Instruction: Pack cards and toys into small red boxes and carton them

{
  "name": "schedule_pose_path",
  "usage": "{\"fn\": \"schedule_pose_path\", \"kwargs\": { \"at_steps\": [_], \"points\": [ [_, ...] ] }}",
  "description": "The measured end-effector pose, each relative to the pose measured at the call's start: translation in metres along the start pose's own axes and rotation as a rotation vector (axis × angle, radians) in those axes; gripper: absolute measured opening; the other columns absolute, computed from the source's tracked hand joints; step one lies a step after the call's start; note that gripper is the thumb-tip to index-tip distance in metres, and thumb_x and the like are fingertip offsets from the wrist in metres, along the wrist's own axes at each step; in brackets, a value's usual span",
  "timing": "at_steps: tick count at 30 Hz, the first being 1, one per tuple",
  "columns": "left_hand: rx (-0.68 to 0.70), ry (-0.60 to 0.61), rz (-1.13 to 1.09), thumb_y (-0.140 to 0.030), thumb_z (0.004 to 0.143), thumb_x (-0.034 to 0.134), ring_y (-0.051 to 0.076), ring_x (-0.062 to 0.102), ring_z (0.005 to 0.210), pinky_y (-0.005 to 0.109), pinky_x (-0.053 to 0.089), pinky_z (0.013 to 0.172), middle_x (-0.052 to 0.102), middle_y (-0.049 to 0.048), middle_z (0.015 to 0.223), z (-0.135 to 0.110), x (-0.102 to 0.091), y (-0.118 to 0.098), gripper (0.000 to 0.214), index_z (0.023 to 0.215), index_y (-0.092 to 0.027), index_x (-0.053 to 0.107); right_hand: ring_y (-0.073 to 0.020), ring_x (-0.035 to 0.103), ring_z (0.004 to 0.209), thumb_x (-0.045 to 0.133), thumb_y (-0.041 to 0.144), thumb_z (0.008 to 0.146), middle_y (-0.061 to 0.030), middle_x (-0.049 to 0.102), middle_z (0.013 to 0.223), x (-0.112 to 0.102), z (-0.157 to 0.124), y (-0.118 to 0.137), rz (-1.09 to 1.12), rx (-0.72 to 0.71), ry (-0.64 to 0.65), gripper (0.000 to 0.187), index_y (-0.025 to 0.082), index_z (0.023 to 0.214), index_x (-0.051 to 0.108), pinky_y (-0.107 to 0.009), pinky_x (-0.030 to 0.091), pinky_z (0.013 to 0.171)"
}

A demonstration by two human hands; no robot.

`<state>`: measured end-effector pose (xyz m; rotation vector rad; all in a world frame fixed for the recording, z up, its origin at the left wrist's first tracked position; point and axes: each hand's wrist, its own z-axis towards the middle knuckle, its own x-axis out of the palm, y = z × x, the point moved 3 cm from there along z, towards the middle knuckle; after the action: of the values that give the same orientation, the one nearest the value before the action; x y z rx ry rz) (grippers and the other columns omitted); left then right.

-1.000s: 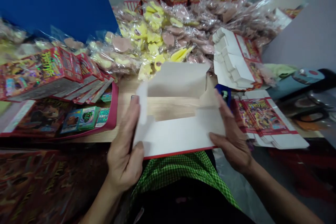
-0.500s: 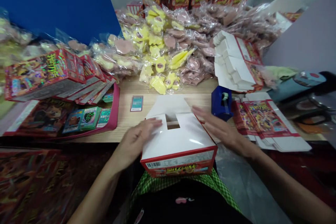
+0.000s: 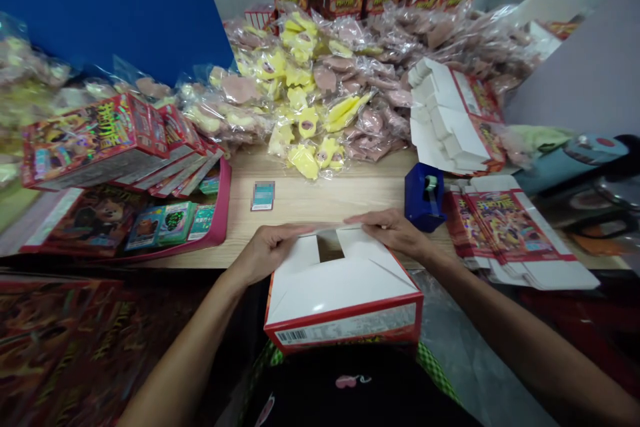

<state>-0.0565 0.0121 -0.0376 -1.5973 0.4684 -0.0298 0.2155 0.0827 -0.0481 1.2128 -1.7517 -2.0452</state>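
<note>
A white-and-red cardboard box (image 3: 340,290) stands in front of my body at the table's edge, its white flaps folded inward around a dark rectangular gap. My left hand (image 3: 265,252) grips the far left edge, thumb on the near side and fingers along the flap. At the far right edge, my right hand (image 3: 393,230) pinches the same far flap, its fingers reaching behind it. A small teal card (image 3: 263,195) lies on the table beyond my left hand. Right of my right hand stands a blue tape dispenser (image 3: 424,197).
Bagged yellow and pink pieces (image 3: 320,93) are heaped at the back. Red printed boxes (image 3: 95,137) and a pink tray (image 3: 224,213) with cards sit left. Flattened cartons (image 3: 520,220), white-lined open boxes (image 3: 447,117) and a light-blue bottle (image 3: 570,160) occupy the right.
Both hands have moved to the box's far edge and closed on the far flap. That flap, lying outstretched before, now stands raised. The box has tipped and shifted slightly toward me.
</note>
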Motion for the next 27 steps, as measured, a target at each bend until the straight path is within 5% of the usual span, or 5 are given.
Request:
{"fn": "schedule_pose_path", "kwargs": {
  "at_steps": [4,11,14,20,27],
  "points": [
    [0.128,0.297,0.095,-0.044,0.094,0.062,0.030,0.054,0.141,0.053,0.039,0.118,0.064,0.0074,0.145,-0.012,-0.009,-0.019,0.039,0.131,-0.034,0.071,-0.0260,0.051,0.141,0.054,0.040,0.104,-0.0020,0.054,0.153,-0.007,-0.012,0.022,-0.092,-0.144,0.323,0.042,0.032,0.145,0.061,-0.051,0.036,0.121],
    [-0.014,0.269,0.198,-0.045,0.086,0.074,0.031,0.062,0.131,0.048,0.047,0.108,0.063,0.0094,0.146,-0.006,0.003,-0.011,0.053,0.137,-0.030,0.066,-0.0264,0.054,0.139,0.045,0.041,0.109,-0.0037,0.059,0.149,0.003,-0.015,0.044,-0.360,-0.119,0.503,0.040,0.034,0.145,0.060,-0.050,0.045,0.116],
    [-0.095,0.247,0.431,-0.042,0.077,0.080,0.035,0.066,0.122,0.043,0.049,0.100,0.071,0.0114,0.135,-0.003,0.006,-0.012,0.067,0.140,-0.025,0.063,-0.0285,0.065,0.124,0.052,0.029,0.105,-0.0081,0.068,0.135,0.010,-0.014,0.049,-0.468,-0.168,0.519,0.037,0.029,0.138,0.067,-0.047,0.054,0.106],
    [-0.151,0.303,0.580,-0.032,0.075,0.078,0.028,0.072,0.082,0.031,0.048,0.072,0.080,0.0025,0.089,-0.005,0.014,-0.029,0.024,0.098,-0.026,0.079,-0.0272,0.069,0.111,0.049,0.023,0.104,-0.0106,0.066,0.132,0.017,-0.016,0.057,-0.530,-0.188,0.565,0.040,0.029,0.139,0.067,-0.047,0.056,0.100],
    [-0.195,0.399,-0.125,-0.043,0.074,0.082,0.027,0.075,0.093,0.034,0.058,0.077,0.078,0.0045,0.114,-0.022,-0.002,-0.039,0.051,0.121,-0.028,0.073,-0.0303,0.062,0.125,0.055,0.036,0.102,-0.0068,0.062,0.144,-0.005,-0.022,0.078,-0.293,-0.216,0.414,0.048,0.031,0.150,0.056,-0.047,0.053,0.105]
  ]
}}
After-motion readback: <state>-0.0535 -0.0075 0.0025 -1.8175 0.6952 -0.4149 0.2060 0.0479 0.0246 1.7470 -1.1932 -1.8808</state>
